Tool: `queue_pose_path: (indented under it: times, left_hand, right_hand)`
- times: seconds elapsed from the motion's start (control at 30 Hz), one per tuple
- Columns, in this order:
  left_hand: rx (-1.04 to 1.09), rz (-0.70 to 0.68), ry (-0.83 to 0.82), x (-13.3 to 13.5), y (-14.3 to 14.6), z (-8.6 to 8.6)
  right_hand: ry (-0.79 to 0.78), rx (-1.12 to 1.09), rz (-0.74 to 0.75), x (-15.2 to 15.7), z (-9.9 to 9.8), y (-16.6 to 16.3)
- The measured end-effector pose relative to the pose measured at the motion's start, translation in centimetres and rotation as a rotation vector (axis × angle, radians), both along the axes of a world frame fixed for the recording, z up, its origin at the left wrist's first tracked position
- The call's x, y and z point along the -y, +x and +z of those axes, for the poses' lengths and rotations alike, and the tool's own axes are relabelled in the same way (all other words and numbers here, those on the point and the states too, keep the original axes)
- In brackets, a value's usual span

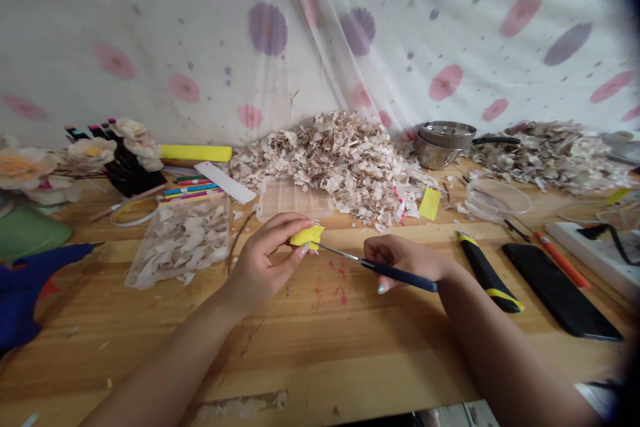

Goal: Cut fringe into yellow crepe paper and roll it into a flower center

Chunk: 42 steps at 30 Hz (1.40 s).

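Between the thumb and fingers of my left hand [267, 257] is a small piece of yellow paper [306, 237]. My right hand [400, 259] is wrapped round a tool with a long dark blue handle [400, 275] and a slim metal front end [340, 252]. Its tip reaches the lower right edge of the paper. Whether the tool is scissors or pliers I cannot tell. Both hands are above the wooden table [310, 353], over some red marks on the wood.
Behind the hands rises a heap of pale dried flakes [345, 160]. A flake-filled tray [185, 237] and blue glue gun [25, 287] lie left. To the right are a yellow paper square [430, 203], a black-and-yellow cutter [487, 273], a phone [560, 290] and a power strip [595, 257].
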<state>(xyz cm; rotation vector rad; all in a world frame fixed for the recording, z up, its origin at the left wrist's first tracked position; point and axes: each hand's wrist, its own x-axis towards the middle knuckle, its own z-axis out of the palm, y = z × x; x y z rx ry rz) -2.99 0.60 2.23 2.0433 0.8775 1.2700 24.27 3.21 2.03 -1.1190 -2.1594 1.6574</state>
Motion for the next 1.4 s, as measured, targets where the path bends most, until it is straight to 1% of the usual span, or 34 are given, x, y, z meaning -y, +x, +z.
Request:
queue_pose_path:
  times: [0.2,0.3,0.47,0.67,1.13,1.4]
  left_hand:
    - [0.023,-0.027,-0.006,-0.05,-0.06,-0.19]
    - [0.039,-0.045,-0.003,-0.13,-0.05,-0.30]
    - [0.066,-0.060,-0.038,-0.20,0.04,-0.37]
    - [0.122,-0.103,-0.093,-0.14,0.12,-0.61]
    - [0.202,-0.125,-0.165,-0.19,0.25,-0.61]
    - [0.193,-0.138,-0.165,-0.14,0.08,-0.78]
  right_hand:
    - [-0.031,-0.048,0.014,0.09,0.13,0.14]
    - [-0.019,-0.047,0.011,0.03,0.15,0.18]
    - [0.006,-0.033,0.021,-0.08,0.14,0.14]
    - [-0.022,-0.053,0.031,-0.10,0.03,0.07]
    - [-0.051,-0.061,0.047,-0.10,-0.04,0.28]
    - [-0.063,-0.040,0.045,-0.03,0.10,0.27]
